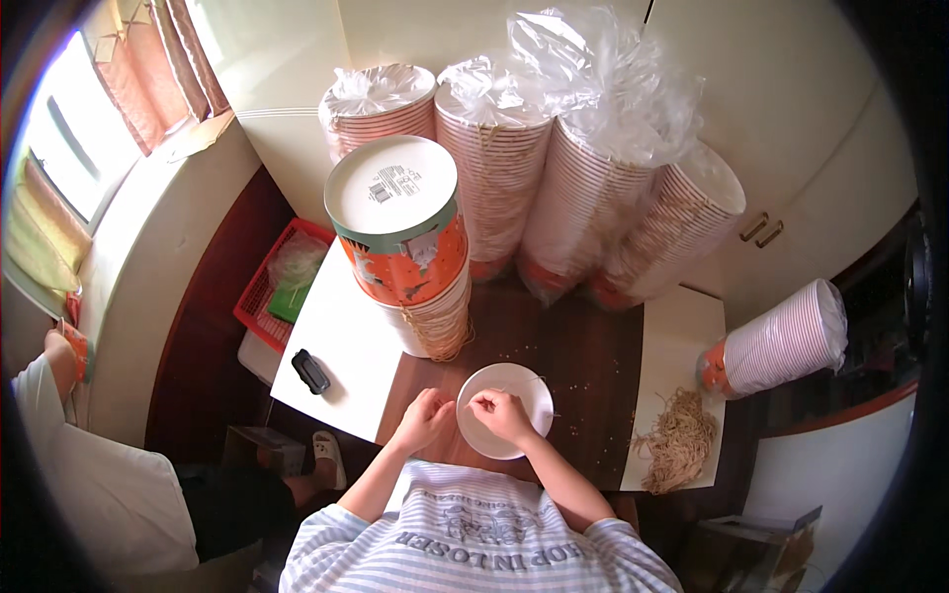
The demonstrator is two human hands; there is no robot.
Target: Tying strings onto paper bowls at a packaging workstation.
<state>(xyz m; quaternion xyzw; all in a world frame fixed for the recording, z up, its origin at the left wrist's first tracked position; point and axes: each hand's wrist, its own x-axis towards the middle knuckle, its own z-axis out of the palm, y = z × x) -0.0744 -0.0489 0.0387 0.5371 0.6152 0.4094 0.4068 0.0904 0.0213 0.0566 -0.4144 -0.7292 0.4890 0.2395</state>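
Note:
In front of me on the dark brown table is a round white tub (480,435), its open top facing up. My right hand (502,415) is over the tub with its fingers pinched together; what they hold, if anything, is too small to name. Just left of the rim is my left hand (423,420), its fingers curled and pressed together. I cannot make out what is in them. A thin pale strand shows by the tub's right rim. Beyond my hands stands a stack of paper tubs (425,321), topped by an upside-down orange and green tub (395,252) with a white base.
Several tall stacks of plastic-wrapped paper tubs (494,173) line the back. At right are a pile of tan raffia strands (680,441) and a leaning wrapped stack (781,341). Left are a black case (310,372), a red basket (259,287) and another person (109,494) holding an orange tub (75,348).

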